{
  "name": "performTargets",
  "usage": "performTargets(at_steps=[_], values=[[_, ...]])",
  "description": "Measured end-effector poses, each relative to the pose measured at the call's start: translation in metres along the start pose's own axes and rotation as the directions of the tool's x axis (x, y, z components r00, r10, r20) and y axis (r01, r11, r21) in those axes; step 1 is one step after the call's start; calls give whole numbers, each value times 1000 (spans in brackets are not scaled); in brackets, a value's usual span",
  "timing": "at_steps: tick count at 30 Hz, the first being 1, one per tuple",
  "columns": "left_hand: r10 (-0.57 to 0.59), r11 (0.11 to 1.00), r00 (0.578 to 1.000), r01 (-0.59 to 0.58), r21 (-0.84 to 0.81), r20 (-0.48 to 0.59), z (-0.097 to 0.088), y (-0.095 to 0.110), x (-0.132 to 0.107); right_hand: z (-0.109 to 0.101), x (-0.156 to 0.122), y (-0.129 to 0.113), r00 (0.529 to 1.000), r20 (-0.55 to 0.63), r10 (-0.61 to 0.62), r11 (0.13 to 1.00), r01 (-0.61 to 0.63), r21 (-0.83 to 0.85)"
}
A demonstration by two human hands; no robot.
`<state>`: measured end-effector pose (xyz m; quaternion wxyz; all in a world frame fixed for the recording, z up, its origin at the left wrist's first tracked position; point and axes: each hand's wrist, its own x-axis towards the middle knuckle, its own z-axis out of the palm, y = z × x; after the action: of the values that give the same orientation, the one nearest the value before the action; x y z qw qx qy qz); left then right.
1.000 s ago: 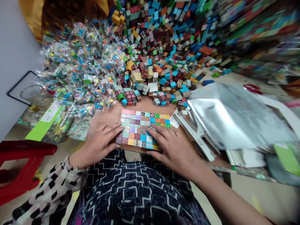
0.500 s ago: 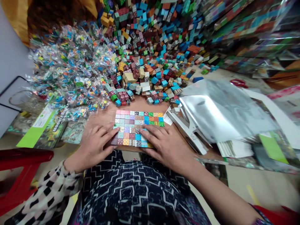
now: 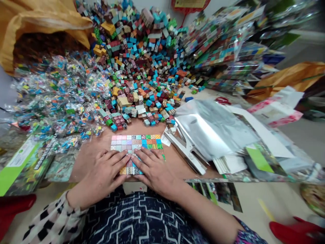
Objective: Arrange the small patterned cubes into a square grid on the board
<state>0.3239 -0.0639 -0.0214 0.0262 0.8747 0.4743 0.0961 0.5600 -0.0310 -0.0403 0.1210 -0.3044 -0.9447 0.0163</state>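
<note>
A flat grid of small patterned square blocks (image 3: 124,142) lies on the brown board (image 3: 86,157) near the table's front edge. My left hand (image 3: 109,167) rests on its left and middle part, palm down with fingers stretched out. From the right, my right hand (image 3: 156,169) lies flat on the same grid, fingers extended. The fingertips of both hands meet or nearly meet over its middle. Much of the grid's lower half is hidden under the hands.
Loose coloured blocks (image 3: 142,67) are heaped behind, beside many small clear packets (image 3: 68,91). To the right lie a grey stapler-like tool (image 3: 184,152), clear plastic bags (image 3: 210,127) and red-handled scissors (image 3: 223,100). A green-labelled pack (image 3: 15,169) lies at left.
Both hands have moved inward over the grid, from its sides until their fingertips come together. The view has tilted up and shifted right.
</note>
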Motion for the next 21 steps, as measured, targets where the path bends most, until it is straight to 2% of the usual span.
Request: performTargets(at_steps=[6,8,10,12,15,18,21], values=[[19,1000,999,-18,26,-30,6,-1,-3,7,-2,-5,998,-55,5,1000,-5,7],[22,999,1000,-21,34,-20,5,-2,-4,2,-1,-5,999,-44,14,999,-12,36],[17,999,1000,-17,28,-11,0,-4,-3,-11,2,6,1000,-10,29,996,-28,88],[20,1000,1000,-20,19,-1,-8,-7,1,-27,8,32,996,41,77,984,-83,156],[56,998,998,-55,-12,30,-23,-12,16,-49,24,97,969,66,236,950,-245,195],[69,995,993,-62,-84,94,-30,-19,47,-58,44,168,916,93,391,916,-397,62],[74,991,987,-57,-124,140,-25,-26,91,-55,64,219,915,150,375,927,-364,-92]])
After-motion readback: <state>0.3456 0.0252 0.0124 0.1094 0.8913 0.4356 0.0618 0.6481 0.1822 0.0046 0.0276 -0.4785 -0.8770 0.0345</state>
